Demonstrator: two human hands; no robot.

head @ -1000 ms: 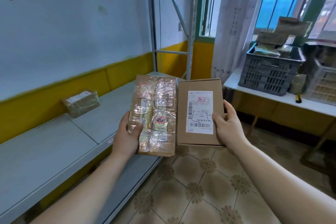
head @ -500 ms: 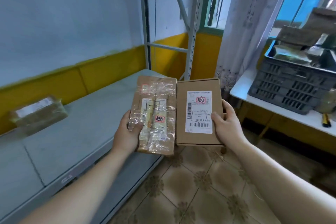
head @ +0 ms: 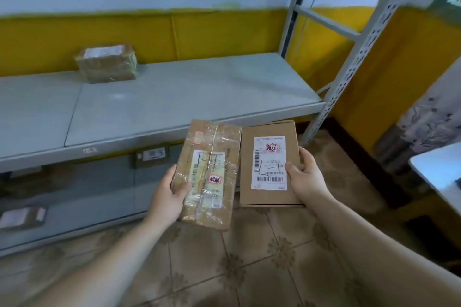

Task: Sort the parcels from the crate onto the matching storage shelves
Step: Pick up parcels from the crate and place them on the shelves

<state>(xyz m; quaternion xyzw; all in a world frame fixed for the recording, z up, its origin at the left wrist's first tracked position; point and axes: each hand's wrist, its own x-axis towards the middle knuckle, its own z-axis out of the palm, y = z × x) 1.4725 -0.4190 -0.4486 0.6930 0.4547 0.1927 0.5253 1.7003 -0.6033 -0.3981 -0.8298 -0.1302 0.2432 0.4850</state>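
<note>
My left hand point(head: 169, 194) grips a tape-wrapped brown parcel point(head: 208, 172) by its left edge, thumb on its face. My right hand point(head: 303, 177) holds a plain cardboard box point(head: 270, 164) with a white barcode label, thumb on the label. Both parcels are held side by side, above the floor, in front of the grey metal shelf point(head: 174, 107). A taped brown parcel point(head: 107, 62) sits at the back of that shelf, against the yellow wall.
On the lower shelf lie a small dark parcel point(head: 151, 156) and, at far left, another labelled parcel point(head: 22, 218). Perforated shelf uprights point(head: 354, 57) rise at right. A white table corner point(head: 439, 172) shows at the right edge. Patterned floor tiles lie below.
The view has swung left and down toward the shelves; the crate on the white table has left the frame. Both hands keep their parcels, now lower in front of the shelf.
</note>
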